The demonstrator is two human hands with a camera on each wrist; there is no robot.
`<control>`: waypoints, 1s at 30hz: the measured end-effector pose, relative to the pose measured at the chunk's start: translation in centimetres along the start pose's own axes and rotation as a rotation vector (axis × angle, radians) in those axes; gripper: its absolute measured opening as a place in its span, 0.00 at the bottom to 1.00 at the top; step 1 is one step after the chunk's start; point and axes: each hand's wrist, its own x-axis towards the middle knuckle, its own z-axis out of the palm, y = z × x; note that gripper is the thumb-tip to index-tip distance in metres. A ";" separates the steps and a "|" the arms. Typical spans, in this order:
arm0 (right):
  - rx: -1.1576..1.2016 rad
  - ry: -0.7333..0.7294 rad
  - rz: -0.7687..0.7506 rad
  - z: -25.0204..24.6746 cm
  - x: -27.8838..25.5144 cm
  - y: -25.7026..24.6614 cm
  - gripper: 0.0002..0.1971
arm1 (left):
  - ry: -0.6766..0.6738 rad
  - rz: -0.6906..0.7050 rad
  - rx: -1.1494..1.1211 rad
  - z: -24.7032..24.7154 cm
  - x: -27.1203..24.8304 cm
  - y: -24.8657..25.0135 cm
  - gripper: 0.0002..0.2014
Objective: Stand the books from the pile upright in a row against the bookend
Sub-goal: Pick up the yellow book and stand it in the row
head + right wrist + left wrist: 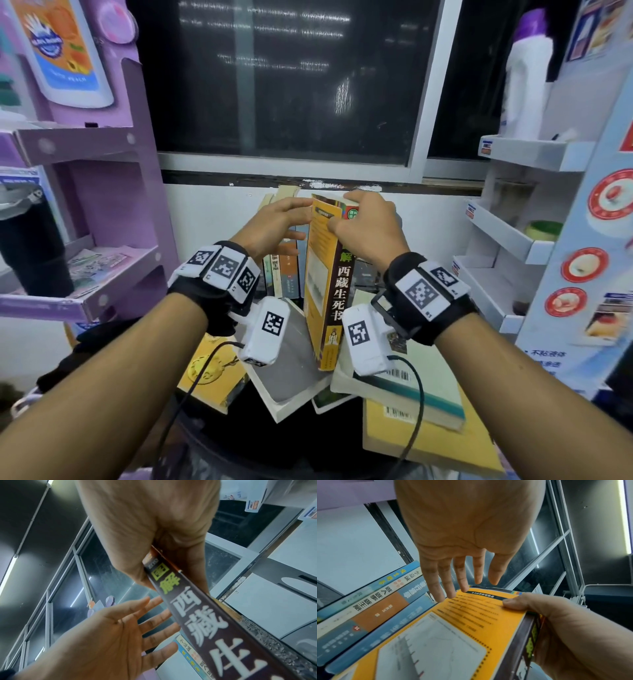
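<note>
A thick orange book [325,291] with a dark spine stands tilted on the pile. My right hand [363,219] grips its top end, thumb on the orange cover [453,635] and fingers over the far side. In the right wrist view my right hand [154,534] pinches the spine [214,628]. My left hand [284,222] is open, and its straight fingertips [452,593] touch the cover's top edge beside the row of upright books [284,274]. A dark metal bookend [278,573] shows to the right of the spine. Loose books [411,380] lie in a pile in front.
The pile rests on a black round table [274,442], with a yellow book [212,373] at the left and a large one [431,448] at the right. A purple shelf unit [102,219] stands left, a white display rack [507,240] right. The window [274,85] is behind.
</note>
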 end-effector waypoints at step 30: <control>-0.022 0.231 -0.021 -5.3 7.7 4.9 0.18 | 0.118 0.223 0.452 4.8 11.1 -2.8 0.24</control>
